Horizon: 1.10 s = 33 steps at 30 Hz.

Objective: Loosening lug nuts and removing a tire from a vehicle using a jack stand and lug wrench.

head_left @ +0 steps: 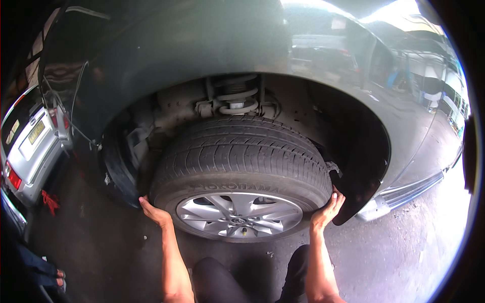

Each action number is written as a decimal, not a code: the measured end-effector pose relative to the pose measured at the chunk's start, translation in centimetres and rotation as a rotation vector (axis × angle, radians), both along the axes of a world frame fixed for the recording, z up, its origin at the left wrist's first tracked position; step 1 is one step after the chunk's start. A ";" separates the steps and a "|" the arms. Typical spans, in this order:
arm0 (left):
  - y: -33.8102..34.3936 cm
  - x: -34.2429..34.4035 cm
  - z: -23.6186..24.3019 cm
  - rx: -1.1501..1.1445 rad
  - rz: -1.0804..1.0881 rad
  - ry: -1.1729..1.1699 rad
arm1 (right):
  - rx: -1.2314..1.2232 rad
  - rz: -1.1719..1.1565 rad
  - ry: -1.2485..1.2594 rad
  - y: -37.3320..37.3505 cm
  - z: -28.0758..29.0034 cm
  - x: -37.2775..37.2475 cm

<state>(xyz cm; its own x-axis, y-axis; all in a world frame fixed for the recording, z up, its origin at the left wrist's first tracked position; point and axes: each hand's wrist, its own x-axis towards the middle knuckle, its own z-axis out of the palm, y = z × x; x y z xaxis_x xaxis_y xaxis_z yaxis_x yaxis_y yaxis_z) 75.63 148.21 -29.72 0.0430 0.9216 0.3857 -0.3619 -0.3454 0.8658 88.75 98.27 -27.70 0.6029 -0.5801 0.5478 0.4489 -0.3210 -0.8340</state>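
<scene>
A wheel stands in the arch of a dark grey-green vehicle, its black tyre (242, 156) fitted on a silver multi-spoke alloy rim (241, 216). At the tyre's left side is my left hand (155, 213), its palm against the sidewall and its fingers partly hidden. My right hand (328, 208) holds the opposite side, fingers curled round the tread edge. Both arms reach up from below, one on each side of the wheel. Above the tyre shows a coil spring (237, 101). The hub behind the rim is hidden.
The fender (177, 45) curves close over the wheel. A black mud flap (359, 194) hangs beside my right hand, with a side step (417, 194) beyond. At left stand a silver car (38, 144), a red object (50, 203) on the floor and another person's foot (61, 279).
</scene>
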 end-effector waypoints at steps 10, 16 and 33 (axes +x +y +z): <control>-0.2 0.6 -0.3 0.074 0.076 0.038 | -0.075 -0.024 0.011 -0.3 0.1 -0.4; -0.8 -1.9 0.4 0.177 0.089 0.369 | -0.089 -0.018 0.017 0.1 -0.3 -0.2; -20.2 -39.0 -28.2 0.076 -0.044 1.594 | -0.216 -0.068 0.015 -2.0 -2.8 1.2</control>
<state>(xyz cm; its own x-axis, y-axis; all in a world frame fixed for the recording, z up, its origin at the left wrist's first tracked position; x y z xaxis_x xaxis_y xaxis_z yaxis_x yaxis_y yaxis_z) 36.66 128.00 -57.87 0.4538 0.8904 -0.0350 0.8453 -0.4177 0.3333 89.91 96.29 -30.49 0.5751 -0.4899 0.6552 0.4083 -0.5221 -0.7488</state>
